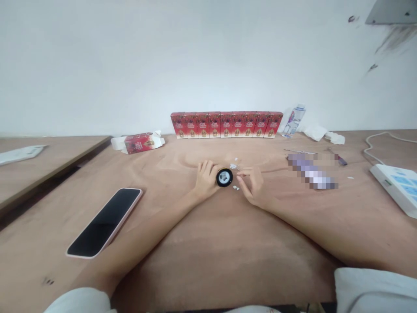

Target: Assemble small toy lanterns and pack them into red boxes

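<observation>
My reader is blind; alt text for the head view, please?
A person's left hand holds a dark-rimmed round object at a wooden table, the right hand close by. Behind stands a row of red boxes; a phone lies left.

No text can be read: lettering on the red boxes [227, 125] is too small.

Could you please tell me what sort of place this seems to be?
Probably a simple indoor workspace: a wooden table by a plain, marked wall, with a row of red boxes standing along it.
</observation>
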The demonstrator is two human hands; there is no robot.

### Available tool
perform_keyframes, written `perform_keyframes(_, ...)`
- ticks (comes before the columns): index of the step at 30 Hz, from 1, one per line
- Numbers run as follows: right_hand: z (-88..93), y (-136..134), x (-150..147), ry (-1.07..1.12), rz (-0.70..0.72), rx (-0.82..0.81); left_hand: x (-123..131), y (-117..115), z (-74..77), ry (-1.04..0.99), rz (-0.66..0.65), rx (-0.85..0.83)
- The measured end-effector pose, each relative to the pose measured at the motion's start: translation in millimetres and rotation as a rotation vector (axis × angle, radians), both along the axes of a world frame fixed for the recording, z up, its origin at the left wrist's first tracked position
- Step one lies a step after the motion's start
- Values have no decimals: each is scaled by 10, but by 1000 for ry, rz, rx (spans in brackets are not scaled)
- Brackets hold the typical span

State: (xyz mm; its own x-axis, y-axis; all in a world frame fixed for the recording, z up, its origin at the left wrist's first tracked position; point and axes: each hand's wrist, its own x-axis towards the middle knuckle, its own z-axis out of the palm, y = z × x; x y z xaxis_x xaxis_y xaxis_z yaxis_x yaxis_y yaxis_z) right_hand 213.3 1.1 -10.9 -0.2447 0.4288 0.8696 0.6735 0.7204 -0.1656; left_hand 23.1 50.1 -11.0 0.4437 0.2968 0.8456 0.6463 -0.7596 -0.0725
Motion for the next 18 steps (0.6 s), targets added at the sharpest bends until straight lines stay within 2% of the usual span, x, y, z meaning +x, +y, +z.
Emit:
perform_keyframes(5, -21, 54, 44, -268, 54, -309, -135, 169, 7, -113, 57, -55)
perform_keyframes(8, -64, 88, 72, -298, 112, -386, -165, 204, 3, -127, 114, -91)
perform_keyframes(12, -127, 140, 84, -247, 114, -340, -155, 177, -10, -66, 86, -129)
perform_keyframes(18, -105, 130, 26, -351, 36, -138, -138, 156, -16, 14, 24, -139)
